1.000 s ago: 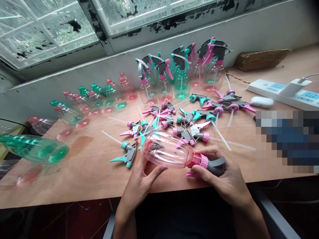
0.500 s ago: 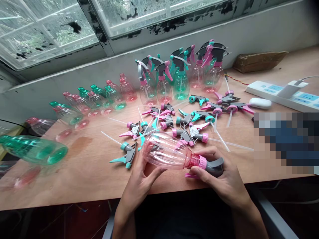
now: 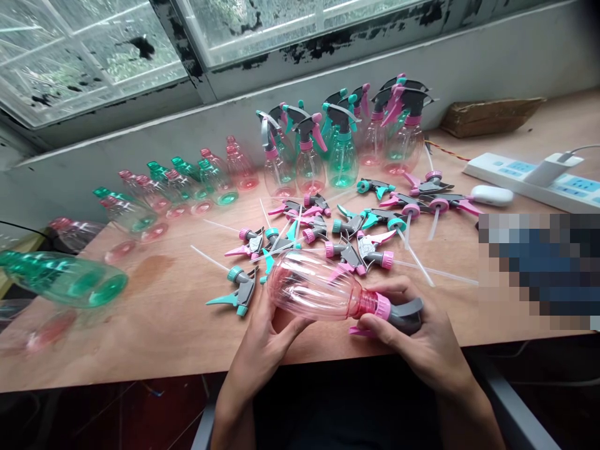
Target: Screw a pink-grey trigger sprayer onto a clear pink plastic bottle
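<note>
A clear pink spray bottle [image 3: 314, 284] lies sideways between my hands, above the front of the table. My left hand [image 3: 269, 334] is wrapped around its base end, the thumb along the near side. At the neck, my right hand [image 3: 412, 331] grips the pink collar and grey spray head [image 3: 407, 314], with the thumb on the collar. The head's pink trigger [image 3: 360, 331] points toward me. Just beyond the bottle lie several loose trigger sprayers [image 3: 349, 253] in pink, teal and grey with thin clear tubes. A teal sprayer [image 3: 239, 289] rests left of my left hand.
Bottles fitted with spray heads [image 3: 342, 153] stand at the back by the wall. Open pink and green bottles [image 3: 215, 178] line up to their left, with a large green bottle [image 3: 65, 278] nearest. A power strip [image 3: 529, 175], a white plastic object [image 3: 492, 195] and a brown block [image 3: 490, 117] are on the right.
The view has shifted very slightly. Both hands keep the same hold on the pink spray bottle, and nothing else has visibly moved.
</note>
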Action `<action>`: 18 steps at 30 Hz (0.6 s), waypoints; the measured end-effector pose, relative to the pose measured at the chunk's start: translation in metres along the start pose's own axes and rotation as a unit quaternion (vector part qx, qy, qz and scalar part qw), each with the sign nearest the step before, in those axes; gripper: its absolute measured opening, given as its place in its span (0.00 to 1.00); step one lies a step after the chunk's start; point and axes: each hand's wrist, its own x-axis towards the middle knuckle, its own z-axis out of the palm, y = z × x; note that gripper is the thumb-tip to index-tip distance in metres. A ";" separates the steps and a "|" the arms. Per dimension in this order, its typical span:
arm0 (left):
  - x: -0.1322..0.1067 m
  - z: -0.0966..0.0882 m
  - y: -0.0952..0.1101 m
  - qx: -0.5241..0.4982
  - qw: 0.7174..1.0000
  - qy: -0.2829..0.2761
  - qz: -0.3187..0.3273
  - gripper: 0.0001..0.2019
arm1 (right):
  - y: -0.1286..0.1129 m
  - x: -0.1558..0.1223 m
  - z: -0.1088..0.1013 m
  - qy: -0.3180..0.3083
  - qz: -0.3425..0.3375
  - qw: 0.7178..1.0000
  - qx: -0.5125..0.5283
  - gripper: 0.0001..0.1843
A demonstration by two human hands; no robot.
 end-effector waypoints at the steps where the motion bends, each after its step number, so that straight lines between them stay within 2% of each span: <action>1: 0.000 0.000 0.000 0.002 1.000 0.000 0.000 0.40 | 0.000 0.000 0.000 0.001 0.000 1.000 0.000 0.18; 13: 0.000 0.001 0.002 0.017 1.000 -0.001 -0.008 0.41 | 0.001 -0.001 0.001 0.009 0.011 0.999 0.032 0.18; 18: -0.002 0.000 0.003 0.016 1.000 -0.004 -0.006 0.40 | 0.001 0.000 0.001 0.011 -0.004 1.000 0.023 0.17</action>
